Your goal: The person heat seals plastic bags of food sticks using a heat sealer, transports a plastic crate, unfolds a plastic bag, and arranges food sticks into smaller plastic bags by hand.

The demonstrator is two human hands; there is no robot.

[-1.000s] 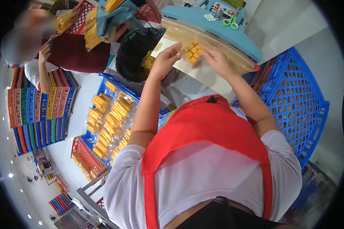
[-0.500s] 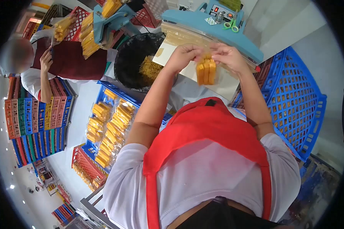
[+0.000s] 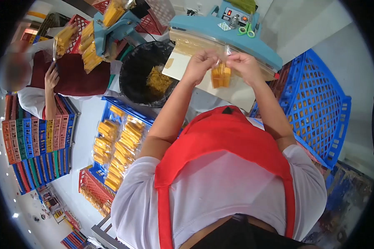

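The left grip (image 3: pixel 200 65) and right grip (image 3: pixel 245 67) are both narrow, pinching the top of a clear bag of yellow sticks (image 3: pixel 221 79), which is between them and a little nearer the wearer, over a pale worktop (image 3: pixel 240 95). Left fingertips are blurred. Just beyond both grips is a blue sealing machine (image 3: pixel 245 44), green scissors (image 3: pixel 246 29) on it. Left of the left grip stands a black-lined bin (image 3: pixel 129 68) with yellow scraps (image 3: pixel 158 79); right of the right grip, a blue crate (image 3: pixel 316 103)
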